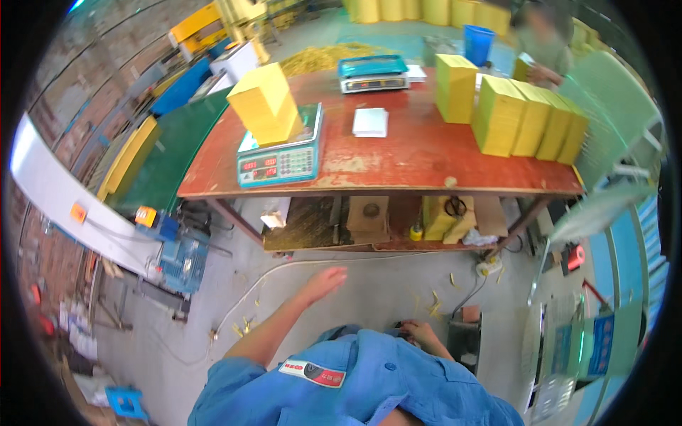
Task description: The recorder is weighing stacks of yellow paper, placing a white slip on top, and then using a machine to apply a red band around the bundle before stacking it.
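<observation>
My left hand [324, 283] is held out over the floor in front of the table, its fingers stretched and nothing in it. Low beside my body, my right hand [420, 332] has its fingers curled; a dark patch shows by the fingertips, and whether it is something held I cannot make out. Neither hand touches the red table [412, 160]. On its left side a tall yellow stack [266, 103] of sheets or blocks stands on a digital scale [280, 162] with a lit red display. A white stack of paper [370, 123] lies near the middle.
Another scale [373, 74] sits at the table's far edge. Several yellow stacks [500, 117] line the right side, where a co-worker [543, 46] holds a yellow piece. Below is a shelf with cardboard boxes [368, 216]. A white cable [273, 268] crosses the floor; a blue motor [182, 263] stands left.
</observation>
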